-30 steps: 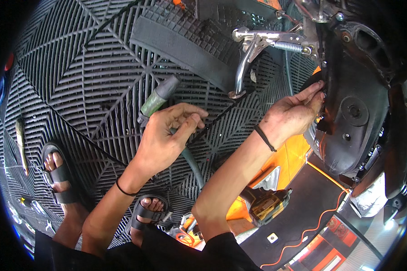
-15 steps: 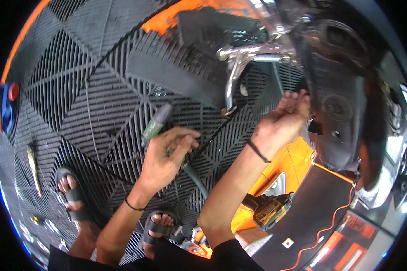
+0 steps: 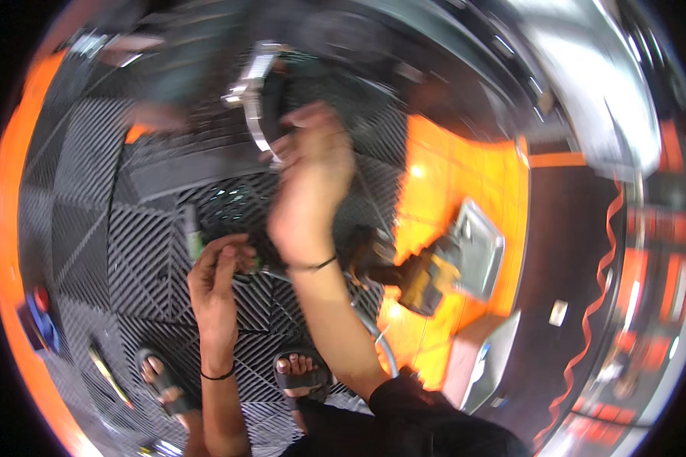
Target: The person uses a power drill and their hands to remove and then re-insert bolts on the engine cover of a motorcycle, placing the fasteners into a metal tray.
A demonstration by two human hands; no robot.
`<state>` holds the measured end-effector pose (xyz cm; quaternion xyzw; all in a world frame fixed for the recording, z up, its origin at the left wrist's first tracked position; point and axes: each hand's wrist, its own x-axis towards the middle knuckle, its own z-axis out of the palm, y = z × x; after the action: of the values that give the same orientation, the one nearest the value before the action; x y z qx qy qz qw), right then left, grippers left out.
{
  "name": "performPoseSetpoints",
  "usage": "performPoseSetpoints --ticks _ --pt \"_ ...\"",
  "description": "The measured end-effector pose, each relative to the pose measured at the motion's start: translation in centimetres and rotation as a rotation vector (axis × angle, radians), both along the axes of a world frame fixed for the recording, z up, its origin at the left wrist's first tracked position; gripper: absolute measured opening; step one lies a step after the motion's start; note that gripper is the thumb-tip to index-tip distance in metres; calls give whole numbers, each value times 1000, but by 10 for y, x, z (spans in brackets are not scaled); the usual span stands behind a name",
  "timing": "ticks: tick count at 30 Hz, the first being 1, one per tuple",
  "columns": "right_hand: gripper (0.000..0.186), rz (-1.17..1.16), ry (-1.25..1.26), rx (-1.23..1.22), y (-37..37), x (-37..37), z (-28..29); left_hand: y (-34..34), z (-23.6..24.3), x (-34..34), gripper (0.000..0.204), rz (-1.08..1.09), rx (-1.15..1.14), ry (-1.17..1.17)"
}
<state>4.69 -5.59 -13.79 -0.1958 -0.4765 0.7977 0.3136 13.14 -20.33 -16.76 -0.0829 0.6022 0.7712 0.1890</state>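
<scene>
My left hand (image 3: 219,276) is low over the black ribbed mat (image 3: 149,251), its fingers curled in with the thumb against them. What they hold, if anything, is hidden. Close by its knuckles is a blurred grey-and-green tool (image 3: 195,234); I cannot tell whether the hand touches it. My right hand (image 3: 312,171) reaches across the middle, smeared by motion. Its fingertips are near a chrome motorcycle stand (image 3: 258,107), and contact is unclear. The dark underside of the motorcycle (image 3: 450,103) spreads over the upper right, also blurred.
A yellow-and-black cordless power tool (image 3: 427,283) sits beside a metal tray (image 3: 482,251) on orange flooring. An orange coiled hose (image 3: 606,251) runs down the right. At left lie a blue-and-red object (image 3: 40,320) and a yellowish stick (image 3: 108,375). A blurred, apparently human limb (image 3: 183,68) is at upper left.
The view has swung, bringing more of the orange floor and tray into sight. My right hand has come away from the motorcycle's dark underside toward the stand. My left hand keeps its curl.
</scene>
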Motion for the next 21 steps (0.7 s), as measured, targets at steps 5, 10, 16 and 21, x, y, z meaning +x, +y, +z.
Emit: performPoseSetpoints --ticks 5,10,16,21 --pt "19 -89 -207 147 -34 142 -47 42 -8 40 32 -61 -123 -84" --pt "21 -261 -450 475 14 267 -52 57 -5 70 33 -352 -179 -47" --pt "18 -544 -608 353 78 309 -61 129 69 68 38 -450 -100 267" --pt "37 -707 -927 915 142 312 -62 168 119 78 69 -730 -317 643"
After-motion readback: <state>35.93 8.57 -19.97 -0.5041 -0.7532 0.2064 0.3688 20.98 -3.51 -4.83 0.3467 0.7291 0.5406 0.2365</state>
